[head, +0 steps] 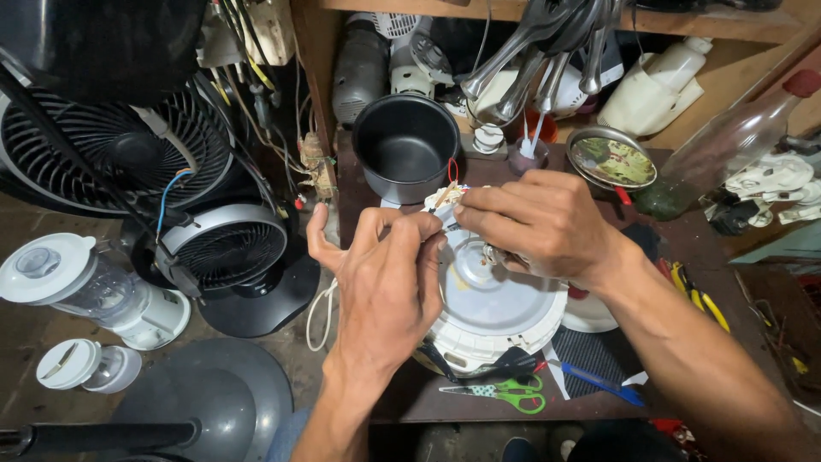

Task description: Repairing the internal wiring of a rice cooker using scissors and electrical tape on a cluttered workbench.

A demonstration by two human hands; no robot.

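A white round appliance base (492, 321), turned bottom-up with a metal plate in its middle, lies on the dark workbench (684, 257). Over its far rim my left hand (385, 282) and my right hand (534, 222) meet, both pinching thin wires (451, 192) and a small part that sticks up from the base. A red wire loops up between the fingertips. What exactly each finger grips is partly hidden by the hands.
A black inner pot (406, 154) stands just behind the hands. Green-handled scissors (505, 393) and a blue pen (599, 381) lie at the near edge, yellow-handled pliers (701, 295) to the right. Fans (222, 248), blender jars (77, 287), a clear bottle (727, 141) and hanging ladles (530, 51) crowd around.
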